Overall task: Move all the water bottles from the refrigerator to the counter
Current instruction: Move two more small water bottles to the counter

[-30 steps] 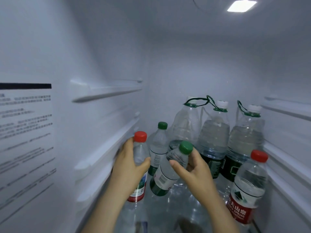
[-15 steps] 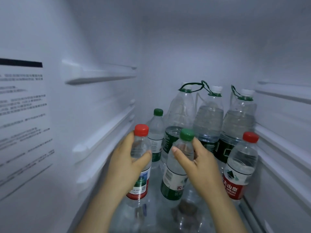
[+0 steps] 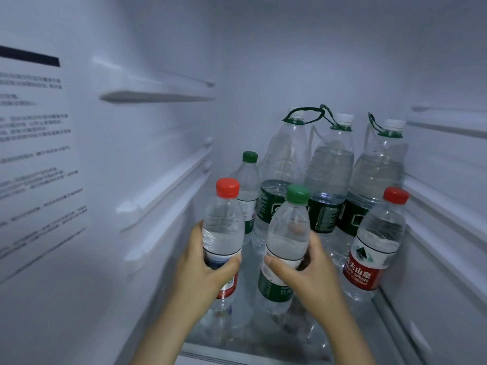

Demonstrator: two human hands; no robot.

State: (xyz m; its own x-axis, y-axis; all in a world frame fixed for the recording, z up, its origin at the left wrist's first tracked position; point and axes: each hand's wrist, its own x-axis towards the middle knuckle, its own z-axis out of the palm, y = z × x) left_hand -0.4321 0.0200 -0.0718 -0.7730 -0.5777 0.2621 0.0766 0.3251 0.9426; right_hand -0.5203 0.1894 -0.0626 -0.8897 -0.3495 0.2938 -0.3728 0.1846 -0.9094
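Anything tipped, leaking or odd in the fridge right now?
No spill or damage visible. One oddity: the back-left large bottle is far less full than the middle large bottle and right large bottle, and its green carry loop seems to reach across to the middle one's neck.

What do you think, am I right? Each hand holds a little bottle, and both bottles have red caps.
Not quite. The left hand holds a red-capped bottle, but the right hand holds a green-capped bottle. The head view shows it.
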